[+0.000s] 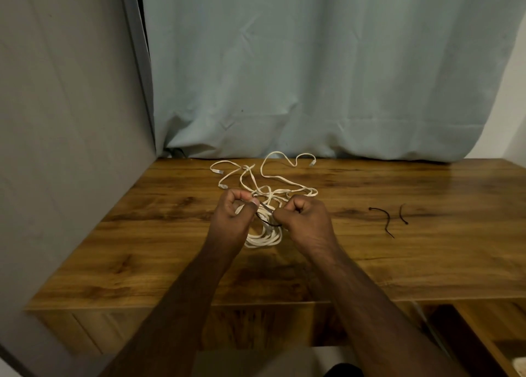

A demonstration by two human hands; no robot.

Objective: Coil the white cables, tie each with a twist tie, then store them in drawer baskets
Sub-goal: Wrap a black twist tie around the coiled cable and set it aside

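Note:
A coiled white cable (pixel 263 238) hangs between my two hands just above the wooden table (pixel 398 257). My left hand (pixel 234 214) grips the coil's upper left side. My right hand (pixel 306 220) pinches a black twist tie (pixel 266 220) that runs across the coil toward my left hand. Behind my hands, loose white cables (pixel 270 177) lie tangled on the table, with plugs at their ends.
Two spare black twist ties (pixel 384 220) (pixel 402 214) lie on the table to the right. A pale curtain (pixel 313 77) hangs behind the table and a grey wall (pixel 71 120) stands at the left. An open drawer (pixel 484 334) shows at the bottom right.

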